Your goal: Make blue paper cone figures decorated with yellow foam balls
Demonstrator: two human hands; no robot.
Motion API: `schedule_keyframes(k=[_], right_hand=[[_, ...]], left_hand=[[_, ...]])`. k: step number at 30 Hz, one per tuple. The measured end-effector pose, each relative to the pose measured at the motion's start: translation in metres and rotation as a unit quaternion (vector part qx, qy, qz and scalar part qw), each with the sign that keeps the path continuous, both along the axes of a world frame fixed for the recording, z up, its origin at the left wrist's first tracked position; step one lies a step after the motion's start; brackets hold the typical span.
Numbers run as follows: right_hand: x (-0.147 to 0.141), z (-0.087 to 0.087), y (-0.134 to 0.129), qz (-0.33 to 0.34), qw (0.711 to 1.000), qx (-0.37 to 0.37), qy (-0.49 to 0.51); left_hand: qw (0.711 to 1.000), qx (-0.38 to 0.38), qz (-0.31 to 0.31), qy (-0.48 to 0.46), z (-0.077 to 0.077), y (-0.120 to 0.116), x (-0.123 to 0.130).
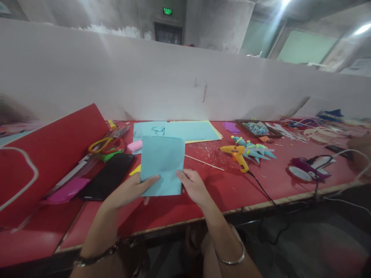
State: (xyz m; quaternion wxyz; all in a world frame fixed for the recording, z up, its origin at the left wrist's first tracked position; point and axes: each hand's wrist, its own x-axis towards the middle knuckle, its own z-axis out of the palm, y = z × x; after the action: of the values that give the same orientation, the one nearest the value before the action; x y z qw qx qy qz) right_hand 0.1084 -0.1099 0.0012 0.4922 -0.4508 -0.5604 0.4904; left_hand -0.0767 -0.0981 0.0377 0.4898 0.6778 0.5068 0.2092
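A rectangular piece of light blue paper [162, 160] is held up above the front of the red table, its top edge leaning away. My left hand [136, 189] grips its lower left side, thumb on the front and fingers behind. At the lower right edge, my right hand [193, 185] pinches the same paper between thumb and fingers. Behind it lie larger blue sheets [191, 131] with a few small blue scraps on top. A thin wooden stick [205, 163] rests on the table just right of the paper.
To the right lie a yellow glue gun [238, 154] with a black cord, blue paper cones [256, 151] and a brown tray [261, 133] of scraps. Left are scissors [106, 144], a black phone-like slab [109, 177] and a red upright panel [58, 154]. A white partition [174, 81] stands behind.
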Motion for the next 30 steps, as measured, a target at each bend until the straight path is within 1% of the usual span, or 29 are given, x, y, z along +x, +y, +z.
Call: schedule_keyframes(k=[3, 6, 7, 10, 11, 12, 16, 18, 22, 26, 30], right_hand=[[-0.003, 0.002, -0.002, -0.033, 0.999, 0.001, -0.007], [-0.006, 0.003, -0.005, -0.053, 0.999, -0.002, -0.010], [-0.006, 0.004, -0.006, -0.043, 0.999, -0.002, -0.008], [-0.007, 0.003, -0.007, 0.026, 1.000, -0.005, -0.015], [-0.008, 0.003, -0.007, 0.040, 0.999, -0.003, -0.022], [-0.008, 0.003, -0.007, 0.040, 0.999, 0.002, -0.030], [-0.010, 0.003, -0.008, 0.004, 0.998, 0.035, -0.042], [-0.010, 0.003, -0.008, 0.029, 0.998, 0.031, -0.049], [-0.008, 0.005, -0.009, 0.114, 0.990, 0.027, -0.074], [-0.006, 0.007, -0.010, 0.128, 0.986, 0.052, -0.091], [-0.009, 0.007, -0.011, 0.147, 0.984, 0.042, -0.085]], left_hand=[[1.000, -0.014, 0.016, -0.012, 0.001, 0.000, 0.002], [1.000, -0.005, 0.025, -0.016, 0.004, -0.001, 0.001], [1.000, 0.003, 0.023, -0.016, 0.004, -0.002, 0.000], [0.999, 0.019, 0.030, -0.016, 0.006, -0.003, -0.004], [0.999, 0.020, 0.037, -0.016, 0.007, -0.003, -0.005], [0.999, 0.019, 0.042, -0.016, 0.007, -0.004, -0.007], [0.999, 0.025, 0.044, -0.012, 0.008, -0.004, -0.010], [0.998, 0.046, 0.044, -0.010, 0.007, -0.003, -0.012], [0.996, 0.075, 0.049, -0.014, 0.004, -0.001, -0.017], [0.996, 0.067, 0.051, -0.013, 0.006, -0.001, -0.020], [0.995, 0.067, 0.068, 0.010, 0.013, -0.003, -0.021]])
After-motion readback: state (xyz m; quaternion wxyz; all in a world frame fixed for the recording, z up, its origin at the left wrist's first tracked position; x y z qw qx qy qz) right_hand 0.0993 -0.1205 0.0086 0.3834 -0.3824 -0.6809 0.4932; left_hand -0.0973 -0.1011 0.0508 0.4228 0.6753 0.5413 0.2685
